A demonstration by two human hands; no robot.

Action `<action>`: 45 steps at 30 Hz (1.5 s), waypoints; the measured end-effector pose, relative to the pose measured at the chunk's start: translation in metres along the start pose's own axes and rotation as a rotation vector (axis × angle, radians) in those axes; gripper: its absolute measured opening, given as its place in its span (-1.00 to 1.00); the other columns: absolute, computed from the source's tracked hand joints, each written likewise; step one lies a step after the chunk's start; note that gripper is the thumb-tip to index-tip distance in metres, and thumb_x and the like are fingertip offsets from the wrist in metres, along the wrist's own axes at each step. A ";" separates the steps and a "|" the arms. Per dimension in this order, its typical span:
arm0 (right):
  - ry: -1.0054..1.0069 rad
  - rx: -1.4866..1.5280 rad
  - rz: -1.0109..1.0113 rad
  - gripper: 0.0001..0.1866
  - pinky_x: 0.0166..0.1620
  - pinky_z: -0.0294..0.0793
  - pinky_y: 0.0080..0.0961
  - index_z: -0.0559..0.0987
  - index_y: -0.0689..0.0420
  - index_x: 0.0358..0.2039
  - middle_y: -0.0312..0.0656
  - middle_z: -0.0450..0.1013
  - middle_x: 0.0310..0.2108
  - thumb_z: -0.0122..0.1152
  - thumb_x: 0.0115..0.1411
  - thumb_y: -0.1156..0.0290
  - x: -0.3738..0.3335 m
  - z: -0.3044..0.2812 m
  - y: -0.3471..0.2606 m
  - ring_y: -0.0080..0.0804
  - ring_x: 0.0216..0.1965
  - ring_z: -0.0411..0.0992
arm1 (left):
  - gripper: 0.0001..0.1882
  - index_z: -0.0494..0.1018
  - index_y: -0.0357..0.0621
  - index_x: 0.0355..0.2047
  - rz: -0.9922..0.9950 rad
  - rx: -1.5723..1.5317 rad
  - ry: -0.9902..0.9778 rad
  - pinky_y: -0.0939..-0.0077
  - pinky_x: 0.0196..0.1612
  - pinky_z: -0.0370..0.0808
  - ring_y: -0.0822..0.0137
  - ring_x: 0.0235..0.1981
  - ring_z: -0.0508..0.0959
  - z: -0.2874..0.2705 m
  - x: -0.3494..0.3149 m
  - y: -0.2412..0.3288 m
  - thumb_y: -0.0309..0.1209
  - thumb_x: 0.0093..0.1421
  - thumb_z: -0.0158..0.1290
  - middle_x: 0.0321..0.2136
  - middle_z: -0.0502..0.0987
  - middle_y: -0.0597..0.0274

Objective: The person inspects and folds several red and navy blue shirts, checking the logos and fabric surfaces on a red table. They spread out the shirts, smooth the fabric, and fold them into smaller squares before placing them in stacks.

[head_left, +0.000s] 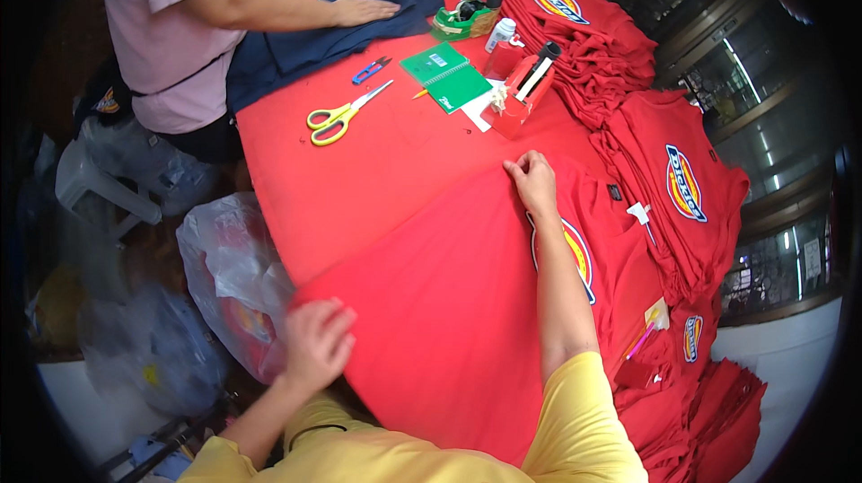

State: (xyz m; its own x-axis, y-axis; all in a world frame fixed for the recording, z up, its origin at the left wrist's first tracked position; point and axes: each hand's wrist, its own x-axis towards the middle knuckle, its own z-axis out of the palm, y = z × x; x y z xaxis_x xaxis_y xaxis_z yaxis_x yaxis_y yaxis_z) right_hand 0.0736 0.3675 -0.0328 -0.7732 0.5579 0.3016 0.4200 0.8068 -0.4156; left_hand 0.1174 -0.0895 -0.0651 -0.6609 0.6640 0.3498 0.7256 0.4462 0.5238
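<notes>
A red T-shirt (440, 321) with a round printed emblem lies spread over the red-covered table in front of me. At its far edge, my right hand (534, 182) is closed, with the fingertips pinching the cloth, and my forearm crosses part of the emblem. My left hand (319, 344) is at the shirt's near left corner, by the table's edge. Motion smears its fingers, so whether it grips the cloth does not show.
Beyond the shirt are yellow-handled scissors (330, 124), blue thread snips (370, 70), a green notebook (444, 74) and a red tape dispenser (521, 101). Red shirt piles (678, 178) line the right. A co-worker's hands (364, 12) press a navy shirt. Plastic bags (229, 259) stand left.
</notes>
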 end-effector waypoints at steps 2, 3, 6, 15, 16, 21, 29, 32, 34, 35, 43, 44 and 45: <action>-0.093 0.089 0.170 -0.53 -0.17 0.40 -0.17 0.52 0.26 -0.37 0.03 0.45 -0.35 0.28 0.10 0.02 0.004 -0.015 -0.023 -0.03 -0.33 0.43 | -0.63 0.48 -0.15 -0.10 -0.200 0.127 0.157 0.12 0.05 0.28 0.14 -0.04 0.41 -0.004 0.024 -0.016 -0.38 0.05 0.16 -0.07 0.45 0.13; -0.127 0.021 0.160 -0.47 -0.11 0.39 -0.19 0.55 0.25 -0.35 0.01 0.47 -0.29 0.29 0.06 -0.06 0.005 -0.016 -0.021 -0.05 -0.24 0.42 | -0.65 0.47 -0.17 -0.13 -0.209 0.116 0.075 0.15 0.04 0.30 0.13 -0.06 0.42 -0.010 0.033 -0.021 -0.40 0.05 0.16 -0.11 0.47 0.12; -0.284 -0.380 -0.075 -0.51 -0.06 0.36 -0.20 0.56 0.22 -0.38 -0.02 0.47 -0.25 0.31 0.05 -0.04 0.002 -0.018 -0.021 -0.10 -0.13 0.37 | -0.72 0.44 -0.25 -0.21 -0.260 0.027 -0.109 0.23 -0.05 0.37 0.10 -0.16 0.48 -0.020 0.053 -0.030 -0.45 0.06 0.15 -0.23 0.51 0.06; -0.750 -0.329 -0.002 -0.60 0.01 0.24 -0.10 0.58 0.10 -0.36 -0.20 0.54 -0.36 0.33 0.00 0.01 0.019 -0.045 -0.044 -0.15 -0.17 0.45 | -0.69 0.44 -0.30 -0.13 -0.478 -0.395 -0.405 0.36 -0.28 0.49 0.21 -0.39 0.57 -0.018 0.122 -0.018 -0.43 0.13 0.16 -0.42 0.57 0.06; -0.826 -0.297 0.051 -0.63 0.03 0.21 -0.07 0.59 0.07 -0.32 -0.22 0.55 -0.37 0.31 0.02 0.04 0.023 -0.039 -0.042 -0.13 -0.16 0.46 | -0.68 0.45 -0.31 -0.12 -0.496 -0.442 -0.393 0.43 -0.32 0.47 0.32 -0.45 0.55 -0.011 0.129 -0.019 -0.44 0.13 0.17 -0.48 0.56 0.13; -0.310 0.610 0.235 -0.93 -0.39 0.35 -0.58 0.49 0.17 -0.39 -0.29 0.47 -0.50 0.20 0.13 0.50 0.037 0.018 -0.004 -0.59 -0.46 0.38 | -0.72 0.50 -0.29 -0.16 -0.516 -0.564 -0.352 0.57 -0.38 0.44 0.53 -0.51 0.49 0.007 0.146 -0.024 -0.48 0.10 0.19 -0.56 0.52 0.28; -0.698 0.743 0.186 -0.84 -0.36 0.25 -0.79 0.52 0.14 -0.25 -0.44 0.43 -0.47 0.19 0.14 0.57 0.039 0.003 -0.017 -0.75 -0.44 0.30 | -0.63 0.51 -0.28 -0.18 -0.528 -0.379 -0.541 0.47 -0.32 0.49 0.37 -0.45 0.58 0.000 0.155 -0.026 -0.29 0.08 0.24 -0.47 0.60 0.16; -0.832 0.763 0.280 -0.74 -0.38 0.25 -0.80 0.56 0.16 -0.14 -0.43 0.45 -0.45 0.24 0.11 0.55 0.034 -0.031 -0.050 -0.77 -0.45 0.31 | -0.56 0.51 -0.26 -0.17 -0.441 -0.432 -0.578 0.37 -0.27 0.51 0.25 -0.38 0.62 0.011 0.176 -0.021 -0.13 0.14 0.18 -0.43 0.62 0.08; -0.942 0.660 0.240 -0.64 0.12 0.28 -0.50 0.59 0.14 -0.03 -0.23 0.50 -0.04 0.24 0.12 0.51 0.039 -0.036 -0.042 -0.48 -0.01 0.37 | -0.54 0.51 -0.27 -0.16 -0.365 -0.394 -0.524 0.32 -0.24 0.51 0.20 -0.35 0.62 0.018 0.192 -0.010 -0.08 0.18 0.13 -0.42 0.62 0.05; -0.970 0.673 0.209 -0.65 0.13 0.27 -0.49 0.59 0.14 -0.04 -0.24 0.50 -0.03 0.23 0.12 0.52 0.040 -0.036 -0.040 -0.47 -0.01 0.36 | -0.53 0.51 -0.27 -0.15 -0.330 -0.375 -0.498 0.30 -0.22 0.51 0.17 -0.33 0.62 0.024 0.200 -0.004 -0.06 0.20 0.10 -0.41 0.62 0.04; -0.878 0.794 0.261 -0.63 -0.39 0.29 -0.74 0.54 0.18 0.04 -0.45 0.43 -0.42 0.07 0.20 0.58 0.035 -0.031 -0.030 -0.72 -0.49 0.29 | -0.60 0.54 -0.27 -0.21 -0.352 -0.554 -0.306 0.26 -0.18 0.51 0.13 -0.28 0.62 0.100 0.265 0.012 -0.13 0.20 0.11 -0.37 0.62 -0.02; -0.833 0.772 0.229 -0.63 -0.40 0.28 -0.74 0.54 0.18 0.04 -0.45 0.43 -0.43 0.06 0.20 0.58 0.035 -0.027 -0.029 -0.73 -0.50 0.29 | -0.63 0.55 -0.26 -0.23 -0.399 -0.584 -0.333 0.27 -0.18 0.51 0.14 -0.28 0.62 0.104 0.273 0.010 -0.15 0.19 0.13 -0.38 0.62 -0.02; -0.737 0.725 0.160 -0.63 -0.45 0.25 -0.70 0.53 0.18 0.04 -0.45 0.41 -0.47 0.04 0.21 0.55 0.032 -0.017 -0.020 -0.71 -0.54 0.26 | -0.70 0.57 -0.24 -0.29 -0.429 -0.509 -0.368 0.29 -0.18 0.51 0.15 -0.28 0.63 0.098 0.282 0.018 -0.23 0.14 0.18 -0.40 0.62 -0.01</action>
State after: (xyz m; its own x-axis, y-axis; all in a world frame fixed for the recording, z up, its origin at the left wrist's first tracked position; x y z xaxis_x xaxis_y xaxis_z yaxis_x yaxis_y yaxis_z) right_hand 0.0485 0.3728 0.0000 -0.9344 0.1944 -0.2986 0.3454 0.2882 -0.8931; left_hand -0.0371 0.1650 -0.0332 -0.6939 0.6917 -0.2001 0.1825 0.4378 0.8804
